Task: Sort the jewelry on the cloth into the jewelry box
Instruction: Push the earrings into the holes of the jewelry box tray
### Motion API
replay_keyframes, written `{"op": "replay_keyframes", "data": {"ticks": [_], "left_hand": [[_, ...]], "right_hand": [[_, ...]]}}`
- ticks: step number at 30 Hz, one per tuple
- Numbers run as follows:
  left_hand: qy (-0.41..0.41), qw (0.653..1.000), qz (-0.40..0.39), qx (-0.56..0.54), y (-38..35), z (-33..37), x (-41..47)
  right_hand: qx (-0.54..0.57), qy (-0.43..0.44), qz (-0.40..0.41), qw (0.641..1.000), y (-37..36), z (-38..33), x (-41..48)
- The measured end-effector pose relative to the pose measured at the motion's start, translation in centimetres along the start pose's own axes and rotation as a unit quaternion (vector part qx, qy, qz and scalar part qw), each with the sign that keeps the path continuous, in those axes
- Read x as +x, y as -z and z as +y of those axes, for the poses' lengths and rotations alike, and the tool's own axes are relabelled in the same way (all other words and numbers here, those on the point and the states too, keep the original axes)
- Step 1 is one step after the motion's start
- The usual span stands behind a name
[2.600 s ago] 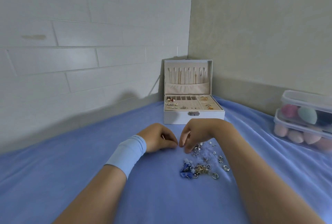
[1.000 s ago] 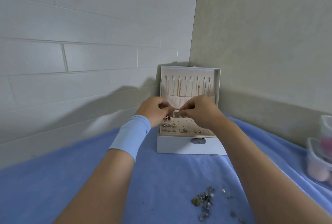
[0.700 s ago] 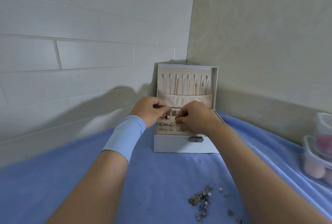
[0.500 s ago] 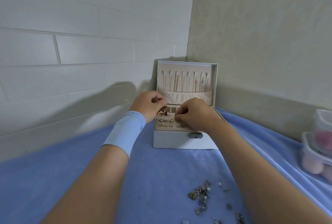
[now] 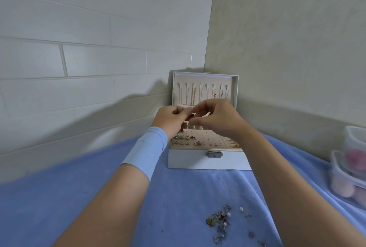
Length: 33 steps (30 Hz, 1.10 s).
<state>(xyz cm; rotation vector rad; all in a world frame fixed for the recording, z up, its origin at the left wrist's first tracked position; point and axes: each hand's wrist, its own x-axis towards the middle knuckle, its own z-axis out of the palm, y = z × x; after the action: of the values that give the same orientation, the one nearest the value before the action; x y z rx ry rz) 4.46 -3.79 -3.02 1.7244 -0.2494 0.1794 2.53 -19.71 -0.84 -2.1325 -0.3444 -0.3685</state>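
L hand point(image 5: 171, 121): I am holding it over the back of the jewelry box, fingers curled, thumb & forefinger tips pinching a tiny dark piece point(image 5: 191, 115); too small to tell what kind.
R hand point(image 5: 216, 121): I am holding it fingertip to fingertip w/ the L, fingers curled, thumb & forefinger pressing together just beside that piece; cannot tell whether they are gripping anything.
Wristband point(image 5: 146, 150): light blue, wrapping my L wrist.
Jewelry box point(image 5: 206, 162): white, sitting open on the cloth in the wall corner, directly under both my hands, w/ its clasp point(image 5: 214, 154) facing me.
Lid point(image 5: 235, 88): standing upright, w/ thin chains point(image 5: 193, 96) hanging inside.
Stud tray point(image 5: 206, 138): perforated, carrying earrings point(image 5: 187, 138) in two rows toward its L side.
Loose jewelry point(image 5: 220, 218): lying in a small heap on the blue cloth point(image 5: 89, 207), near me, well apart from the box, just L of my R forearm.
Containers point(image 5: 348, 167): two, clear plastic, sitting stacked at the R edge, w/ pink sponges point(image 5: 340, 187) showing inside.
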Motion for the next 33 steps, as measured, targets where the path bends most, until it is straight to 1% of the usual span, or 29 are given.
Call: {"op": "replay_keyframes", "data": {"ticks": [3, 5, 8, 10, 12, 13, 15, 17, 21, 25, 29, 33], "left_hand": [[0.013, 0.999, -0.004, -0.04, -0.1, 0.1, -0.1], [0.014, 0.999, -0.02, -0.048, 0.2, 0.1, -0.2], [0.001, 0.999, -0.043, -0.016, 0.3, 0.1, -0.3], [-0.012, 0.999, -0.05, 0.015, 0.3, 0.0, -0.3], [-0.036, 0.994, -0.057, 0.088, 0.3, -0.3, -0.1], [-0.051, 0.985, -0.062, 0.15, 0.4, -0.6, 0.1], [-0.072, 0.955, -0.069, 0.279, 0.5, -1.0, 0.3], [-0.071, 0.937, -0.078, 0.333, 0.5, -1.3, 0.3], [-0.059, 0.922, -0.092, 0.372, 0.3, -1.7, 0.3], [-0.068, 0.912, -0.1, 0.392, 0.2, -1.9, 0.4], [-0.077, 0.907, -0.112, 0.398, 0.2, -2.0, 0.6], [-0.082, 0.906, -0.111, 0.399, 0.1, -2.1, 0.6]], "right_hand": [[-0.003, 0.001, 0.047, 0.999, 0.0, 0.1, 0.1], [0.011, 0.003, 0.057, 0.998, 0.3, 0.3, 0.1], [0.021, 0.003, 0.047, 0.999, 0.5, 0.6, 0.0], [0.007, -0.007, 0.043, 0.999, 0.6, 0.8, 0.1], [-0.041, -0.018, 0.033, 0.998, 0.8, 1.3, 0.2], [-0.081, -0.021, 0.024, 0.996, 0.9, 1.5, 0.3], [-0.165, -0.031, -0.001, 0.986, 0.9, 2.1, 0.4], [-0.223, -0.045, -0.027, 0.973, 0.5, 2.5, 0.2], [-0.3, -0.044, -0.053, 0.951, 0.0, 2.4, 0.1], [-0.349, -0.038, -0.043, 0.935, -0.3, 2.1, 0.1], [-0.368, -0.035, -0.039, 0.928, -0.7, 2.0, 0.1], [-0.373, -0.034, -0.052, 0.926, -0.7, 1.7, 0.0]]}}
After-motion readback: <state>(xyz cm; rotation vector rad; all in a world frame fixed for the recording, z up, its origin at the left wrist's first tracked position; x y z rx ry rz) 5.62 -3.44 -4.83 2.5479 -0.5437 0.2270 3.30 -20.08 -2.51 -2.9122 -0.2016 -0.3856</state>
